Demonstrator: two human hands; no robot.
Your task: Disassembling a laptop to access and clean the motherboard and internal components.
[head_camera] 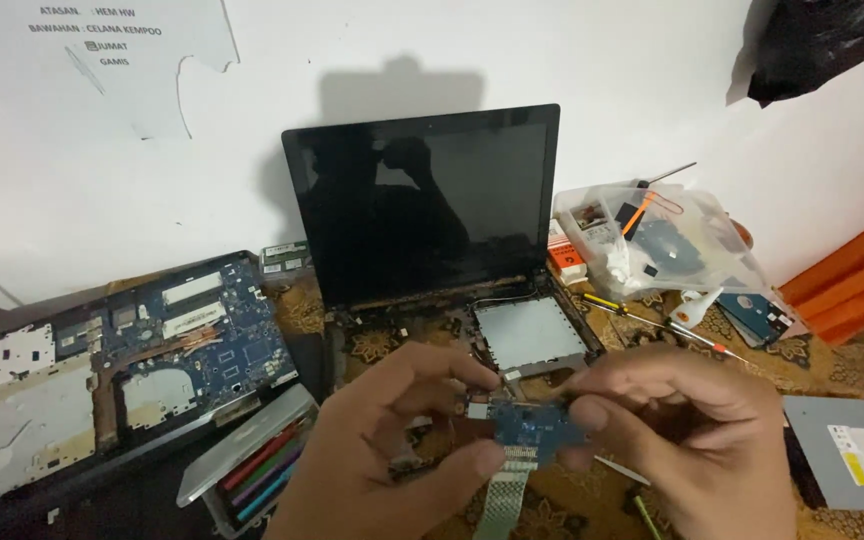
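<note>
Blue, small rectangular circuit board [535, 432] held up between both hands above the patterned brown cloth [832, 362], over the stripped laptop base. Left hand [382, 450] pinching its left end, thumb beneath and fingers curled over the top edge, apparently to steady it. Right hand [687, 435] pinching the right end between thumb and fingertips, remaining fingers folded in; grip looks chosen to keep the face of the board exposed. Flat grey ribbon cable [504, 500] hanging from the board's lower edge, attached there and dropping out of frame. Behind the hands: black laptop screen [422, 200], upright and unlit, leaning toward the white wall, with an emptied black chassis [532, 335] at its foot showing a silver metal plate. Left of it, well apart: large blue motherboard [197, 335] lying flat in a second shell. Near the left wrist: grey metal case of coloured pens [257, 465], lid open. To the right: clear plastic bag of parts [667, 245], red-handled screwdriver [707, 340], grey optical drive [847, 450] flat on the cloth.
</note>
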